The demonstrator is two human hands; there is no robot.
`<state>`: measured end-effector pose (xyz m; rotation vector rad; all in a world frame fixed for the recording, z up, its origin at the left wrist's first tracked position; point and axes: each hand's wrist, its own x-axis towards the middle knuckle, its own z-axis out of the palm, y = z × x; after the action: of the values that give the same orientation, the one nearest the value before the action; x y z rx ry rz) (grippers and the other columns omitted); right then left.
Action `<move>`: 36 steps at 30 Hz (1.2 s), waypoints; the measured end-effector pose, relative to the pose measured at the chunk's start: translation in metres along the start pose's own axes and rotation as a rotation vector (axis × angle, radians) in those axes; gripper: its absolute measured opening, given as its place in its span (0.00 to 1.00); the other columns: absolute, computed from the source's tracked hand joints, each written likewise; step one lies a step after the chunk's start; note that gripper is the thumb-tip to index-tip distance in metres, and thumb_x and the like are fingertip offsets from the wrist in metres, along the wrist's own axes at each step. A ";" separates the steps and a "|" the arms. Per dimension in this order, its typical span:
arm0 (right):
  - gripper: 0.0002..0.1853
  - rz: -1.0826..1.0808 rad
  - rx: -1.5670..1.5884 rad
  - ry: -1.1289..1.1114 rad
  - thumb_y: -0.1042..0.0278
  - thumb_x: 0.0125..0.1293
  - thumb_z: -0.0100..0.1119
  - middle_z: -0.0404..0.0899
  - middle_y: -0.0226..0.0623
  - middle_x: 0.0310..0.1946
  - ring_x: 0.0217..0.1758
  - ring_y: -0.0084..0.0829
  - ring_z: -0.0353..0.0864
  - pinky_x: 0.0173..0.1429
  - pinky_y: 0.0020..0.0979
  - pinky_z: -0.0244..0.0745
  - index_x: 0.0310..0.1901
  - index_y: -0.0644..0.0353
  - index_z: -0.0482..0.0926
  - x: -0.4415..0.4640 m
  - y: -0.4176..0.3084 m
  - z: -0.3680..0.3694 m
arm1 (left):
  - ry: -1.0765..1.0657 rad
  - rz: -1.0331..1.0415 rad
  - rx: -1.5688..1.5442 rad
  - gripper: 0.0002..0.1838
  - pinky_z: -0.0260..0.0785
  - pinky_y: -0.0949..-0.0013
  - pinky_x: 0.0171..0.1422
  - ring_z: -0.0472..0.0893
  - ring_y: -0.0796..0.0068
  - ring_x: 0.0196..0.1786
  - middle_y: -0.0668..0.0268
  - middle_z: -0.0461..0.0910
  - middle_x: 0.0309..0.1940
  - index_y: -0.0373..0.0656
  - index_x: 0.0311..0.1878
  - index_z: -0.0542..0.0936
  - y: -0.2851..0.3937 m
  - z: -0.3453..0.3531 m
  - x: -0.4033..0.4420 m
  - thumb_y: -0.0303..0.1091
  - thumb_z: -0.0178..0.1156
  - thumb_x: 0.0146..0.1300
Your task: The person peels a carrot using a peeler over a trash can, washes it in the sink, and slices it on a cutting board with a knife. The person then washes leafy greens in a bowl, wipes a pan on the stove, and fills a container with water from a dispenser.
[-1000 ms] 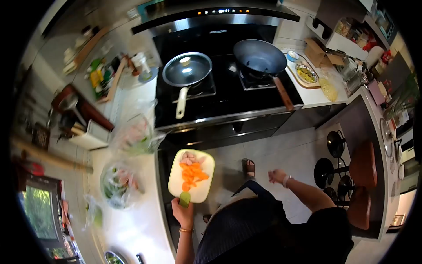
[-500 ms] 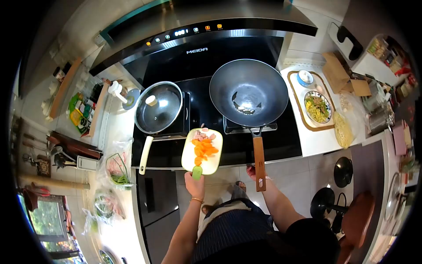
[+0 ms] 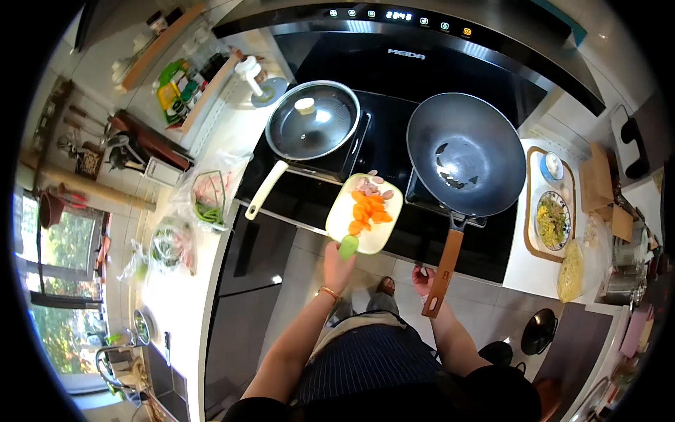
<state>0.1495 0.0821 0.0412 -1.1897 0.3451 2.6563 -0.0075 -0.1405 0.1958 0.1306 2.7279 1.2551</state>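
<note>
My left hand [image 3: 339,267] grips the green handle of a small white cutting board [image 3: 342,214] over the front of the stove. On the board lie orange carrot slices [image 3: 370,209] and pale pink sliced pieces [image 3: 367,187]. To the right, a dark wok [image 3: 465,151] sits on the right burner, its brown wooden handle [image 3: 443,271] pointing toward me. My right hand [image 3: 422,279] is at the stove's front edge, just left of that handle, with curled fingers; what they hold, if anything, is too small to tell. A lidded pan [image 3: 313,126] stands on the left burner.
A tray [image 3: 531,204] with a plate of food [image 3: 552,221] and a small bowl [image 3: 552,167] lies right of the stove. Bagged vegetables [image 3: 211,197] rest on the left counter, with a knife [image 3: 167,348] nearer me. Black stools [image 3: 540,330] stand at the lower right.
The view has moved closer to the stove and turned. My left hand has carried the board from beside the counter to over the stove's front, and my right hand has come up beside the wok handle.
</note>
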 end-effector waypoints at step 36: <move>0.14 -0.761 -2.918 0.018 0.76 0.57 0.55 0.75 0.49 0.51 0.55 0.46 0.74 0.58 0.38 0.73 0.46 0.63 0.76 0.077 0.135 0.349 | -0.329 0.010 -0.472 0.15 0.73 0.68 0.43 0.80 0.66 0.39 0.56 0.79 0.37 0.35 0.47 0.74 0.045 -0.070 -0.050 0.32 0.60 0.60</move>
<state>-0.1846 0.0640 0.2266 0.4628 2.7586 -0.4029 0.0315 -0.1710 0.2792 0.2705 2.1022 1.6698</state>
